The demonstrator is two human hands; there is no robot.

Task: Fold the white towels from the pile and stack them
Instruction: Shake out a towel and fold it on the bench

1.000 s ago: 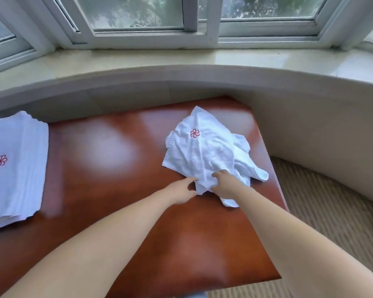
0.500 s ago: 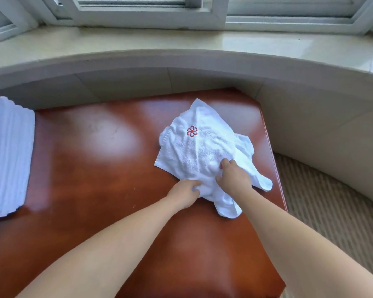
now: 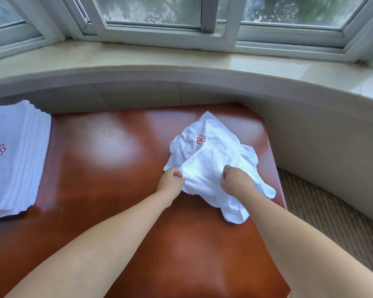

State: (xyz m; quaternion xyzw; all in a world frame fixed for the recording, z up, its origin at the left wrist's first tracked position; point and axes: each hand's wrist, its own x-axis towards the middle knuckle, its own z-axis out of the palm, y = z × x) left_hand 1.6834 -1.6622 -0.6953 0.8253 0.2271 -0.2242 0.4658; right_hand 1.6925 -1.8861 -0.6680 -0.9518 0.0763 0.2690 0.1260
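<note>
A crumpled pile of white towels (image 3: 211,155) with a red flower emblem lies on the right side of the brown wooden table (image 3: 108,190). My left hand (image 3: 170,181) pinches the near left edge of the top towel. My right hand (image 3: 235,181) grips a bunch of the same towel nearer the middle. A stack of folded white towels (image 3: 13,160), also marked with a red emblem, sits at the table's left edge.
A curved pale stone window sill (image 3: 181,59) and a tiled wall run behind the table. White window frames (image 3: 213,20) stand above it. Striped beige carpet (image 3: 323,211) lies past the table's right edge.
Both hands have closed on the top towel; the left has shifted left along its near edge and the right now bunches the cloth. The camera has tilted up again.
</note>
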